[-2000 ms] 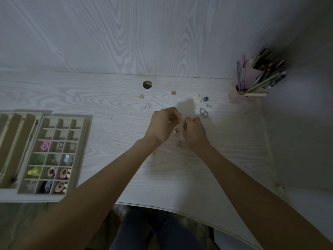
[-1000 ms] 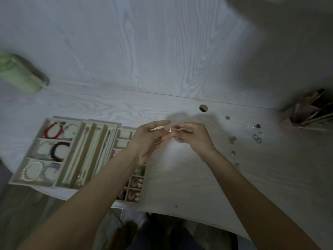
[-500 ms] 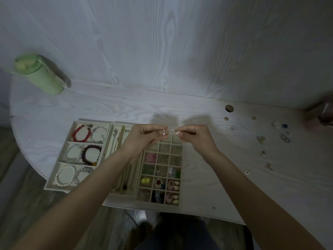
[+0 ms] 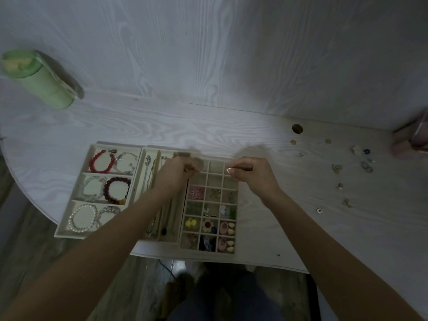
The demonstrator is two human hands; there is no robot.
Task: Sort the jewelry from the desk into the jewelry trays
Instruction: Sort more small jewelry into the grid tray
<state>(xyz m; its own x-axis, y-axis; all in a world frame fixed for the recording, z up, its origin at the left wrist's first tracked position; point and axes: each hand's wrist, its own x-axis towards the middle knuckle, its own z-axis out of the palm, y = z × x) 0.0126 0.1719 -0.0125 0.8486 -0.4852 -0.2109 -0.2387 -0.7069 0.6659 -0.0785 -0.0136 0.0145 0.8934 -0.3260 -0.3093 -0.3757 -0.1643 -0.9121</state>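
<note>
Both hands, left hand (image 4: 177,172) and right hand (image 4: 250,173), are held over the grid tray (image 4: 209,251) at frame centre, fingers pinched narrow, presumably for dropping earrings; contents cannot be told.

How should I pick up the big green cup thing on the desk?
Grip the pale green cylindrical tumbler around its straight middle, below the wider lid, coming from its right side, probably with your left hand. It stands apart on the white wood-grain desk, with nothing crowding it.
</note>
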